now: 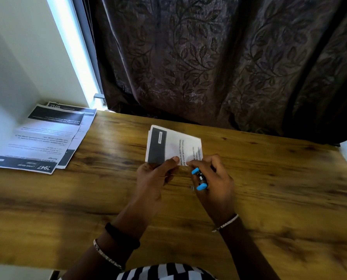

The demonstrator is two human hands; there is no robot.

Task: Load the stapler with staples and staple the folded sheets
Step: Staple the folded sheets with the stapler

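A folded printed sheet (173,145) with a dark band on its left side is lifted over the middle of the wooden table (269,188). My left hand (154,178) pinches its near edge, thumb on top. My right hand (214,178) grips a small blue stapler (199,179) in its curled fingers, and its fingertips touch the sheet's near right corner. The stapler sits just below the paper's edge; most of it is hidden in my palm.
Several unfolded printed sheets (41,138) lie stacked at the table's far left, next to a white wall. A dark leaf-patterned curtain (219,61) hangs behind the table's far edge. Bare wood stretches to the right and in front of my hands.
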